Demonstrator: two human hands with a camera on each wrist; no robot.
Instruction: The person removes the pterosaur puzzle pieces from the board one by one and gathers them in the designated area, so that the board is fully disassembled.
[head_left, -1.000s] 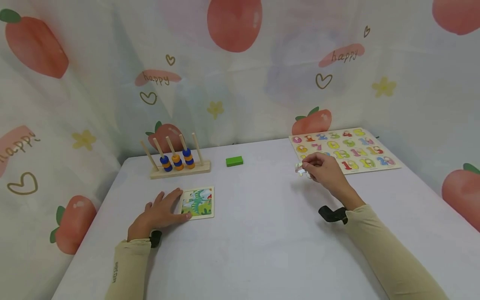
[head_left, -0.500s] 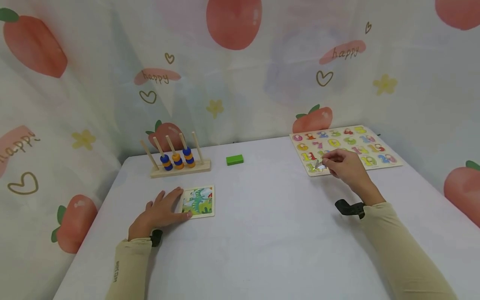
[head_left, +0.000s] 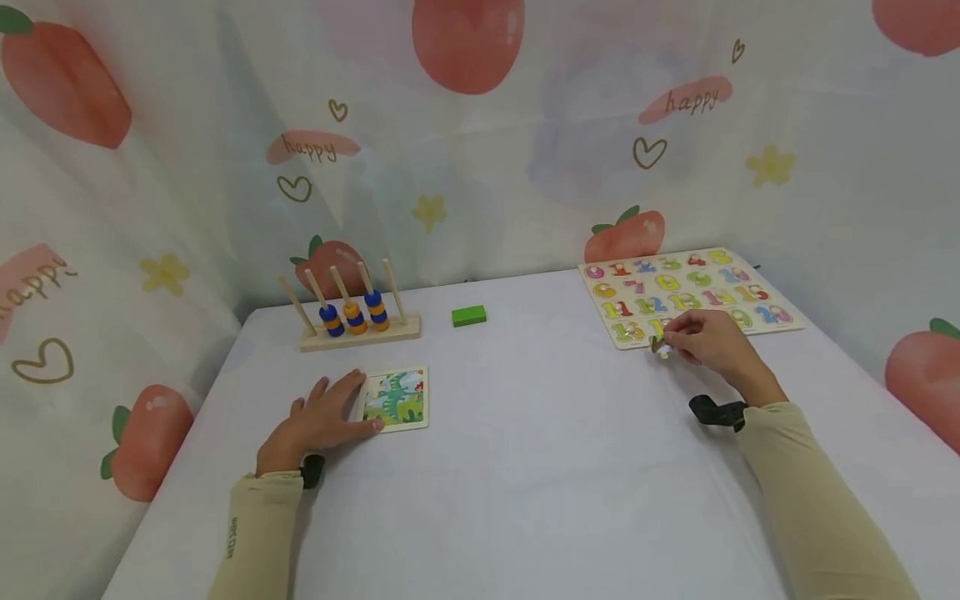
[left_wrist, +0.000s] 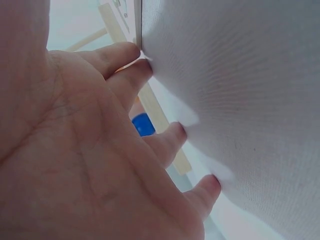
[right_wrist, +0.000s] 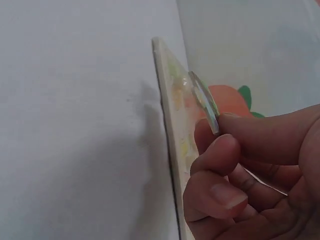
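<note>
In the head view my left hand (head_left: 318, 423) lies on the table with fingers spread, thumb and forefinger at the left edge of a small square dinosaur jigsaw puzzle (head_left: 397, 400). Its fingertips (left_wrist: 177, 131) rest on the white cloth in the left wrist view. My right hand (head_left: 708, 343) pinches a small, thin jigsaw piece (head_left: 661, 344) between thumb and fingers, over the front edge of the wooden number board (head_left: 655, 287). Seen from the right wrist, the jigsaw piece (right_wrist: 204, 102) stands almost edge-on, its shiny face catching light beside the board.
Behind the jigsaw puzzle stands a wooden peg rack (head_left: 397, 330) with blue and orange beads on three of its pegs. A green block (head_left: 468, 316) lies at the back middle of the white-covered table (head_left: 510, 483). A printed curtain (head_left: 480, 183) hangs along the table's back.
My right hand has carried the jigsaw piece rightward along the number board's front edge, turning it, and lately come slightly toward me. The left hand stays at the dinosaur puzzle.
</note>
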